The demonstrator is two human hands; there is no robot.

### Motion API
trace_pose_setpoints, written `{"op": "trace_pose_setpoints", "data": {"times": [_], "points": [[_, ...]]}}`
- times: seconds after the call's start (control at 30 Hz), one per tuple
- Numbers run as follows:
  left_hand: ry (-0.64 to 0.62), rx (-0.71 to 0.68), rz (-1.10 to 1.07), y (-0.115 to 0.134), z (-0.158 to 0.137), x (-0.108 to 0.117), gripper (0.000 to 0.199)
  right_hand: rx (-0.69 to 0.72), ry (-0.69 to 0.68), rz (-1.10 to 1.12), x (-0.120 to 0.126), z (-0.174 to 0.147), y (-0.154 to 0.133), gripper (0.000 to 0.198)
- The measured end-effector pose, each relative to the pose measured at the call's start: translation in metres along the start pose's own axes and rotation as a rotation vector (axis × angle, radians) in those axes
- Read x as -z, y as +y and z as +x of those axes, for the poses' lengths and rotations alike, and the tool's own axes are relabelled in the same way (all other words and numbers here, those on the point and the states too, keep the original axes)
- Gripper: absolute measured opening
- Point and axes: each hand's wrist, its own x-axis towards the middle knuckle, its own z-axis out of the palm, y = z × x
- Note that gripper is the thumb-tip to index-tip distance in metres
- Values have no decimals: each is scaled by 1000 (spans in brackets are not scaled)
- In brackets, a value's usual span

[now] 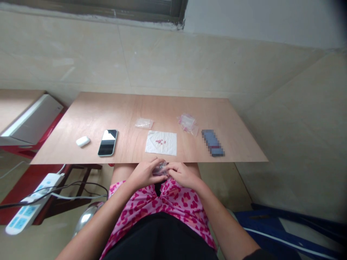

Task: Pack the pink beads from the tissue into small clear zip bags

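I hold a small, clear, shiny plastic bag (161, 168) between my hands, on my side of the square white paper napkin (171, 148). My left hand (147, 174) has its thumb and fingers closed around the bag's left side, and my right hand (181, 174) pinches its right side. Little red bits (161, 141) lie on the napkin. Past it, to the left, is a flat, see-through plastic packet (144, 123). To its left lies a black-screened phone with a pale edge (107, 143).
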Motion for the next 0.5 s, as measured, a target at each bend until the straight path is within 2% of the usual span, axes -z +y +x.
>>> {"op": "trace_pose_setpoints", "data": {"times": [0.13,0.27,0.33,0.4,0.5], "points": [[28,13,9,-6,0,4,48,-74,51,102,7,-1,0,35],[117,63,25,-29,8,9,53,-56,174,138,16,7,20,32],[168,87,68,-45,17,14,54,-34,308,176,20,21,36,34],[191,105,157,-59,29,23,54,5,505,254,23,41,50,38],[166,86,366,-70,47,38,51,117,727,431,24,80,59,44]]}}
